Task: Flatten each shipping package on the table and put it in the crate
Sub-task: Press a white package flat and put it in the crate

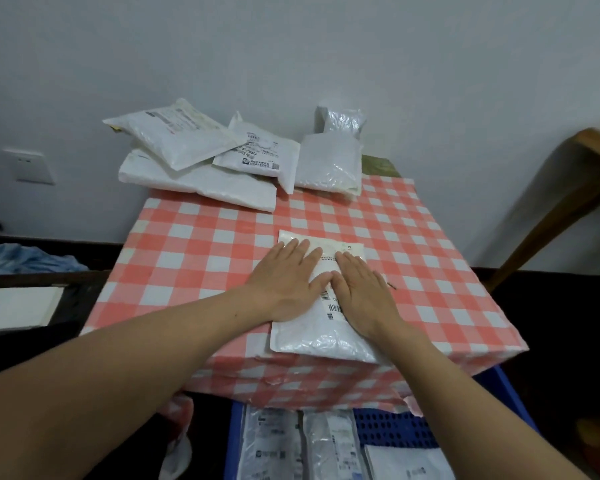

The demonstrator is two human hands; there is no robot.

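Open-grip pressing with left hand (284, 282) and right hand (364, 292) flat on package (326, 341) near bench (187, 244) edge; could skid it off toward crate (388, 431) if leaning unevenly.

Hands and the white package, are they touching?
Touching. The head view shows the left hand and right hand lying flat, fingers straight, on the package.

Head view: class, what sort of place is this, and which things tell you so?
Probably a room in a home, not a warehouse: a checked tablecloth, a wall socket, and a blue crate on the floor holding flattened packages.
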